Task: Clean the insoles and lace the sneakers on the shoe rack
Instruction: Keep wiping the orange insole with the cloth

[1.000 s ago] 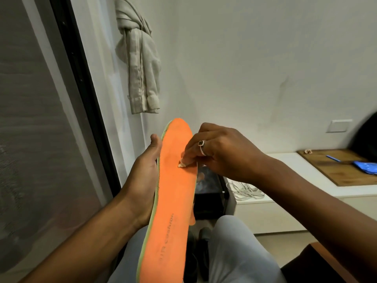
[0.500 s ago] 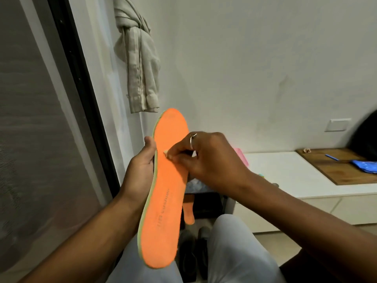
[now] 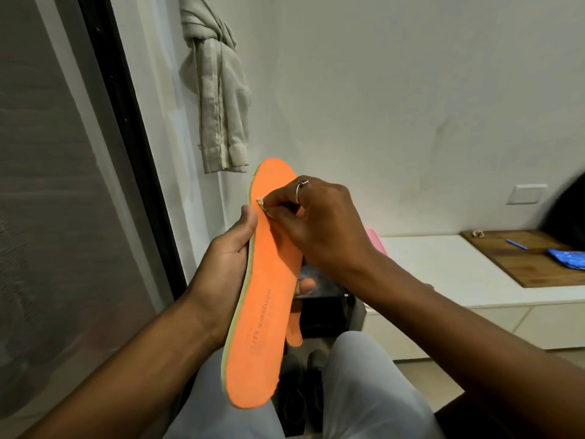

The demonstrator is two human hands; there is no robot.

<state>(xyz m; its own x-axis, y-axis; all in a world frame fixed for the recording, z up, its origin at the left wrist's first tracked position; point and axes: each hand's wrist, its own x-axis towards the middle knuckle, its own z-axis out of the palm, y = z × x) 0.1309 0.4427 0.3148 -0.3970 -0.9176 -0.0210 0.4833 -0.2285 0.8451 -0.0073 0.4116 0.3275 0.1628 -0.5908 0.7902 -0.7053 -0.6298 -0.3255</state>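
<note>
Orange insole [image 3: 269, 296] is held upright over the lap, toe up and heel low above the light trousers [image 3: 364, 391]. It is gripped by the left hand [image 3: 221, 258], with the thumb laid on its left edge and the fingers curled behind, one fingertip showing past the right edge. A pale scrap [image 3: 261, 202] is pinched by the right hand [image 3: 319, 226] and pressed to the insole's left edge near the toe; a ring [image 3: 302, 186] is worn on one finger. A second insole [image 3: 294, 331] is partly hidden behind the first. Dark shoes [image 3: 300, 384] are seen on the floor between the knees, and a pink thing [image 3: 375, 240] is mostly covered by the right wrist. A grey garment [image 3: 218, 99] hangs on the wall beside a dark door frame [image 3: 126, 137]. On the white cabinet [image 3: 443, 267] a wooden board [image 3: 519, 258] is laid, bearing a blue pen [image 3: 516, 244] and a blue packet [image 3: 568, 258]. Compared with half a second ago, the pinch has been carried up the edge toward the toe. Near the heel the word "cushion" can be read; the letters before it are too faint
</note>
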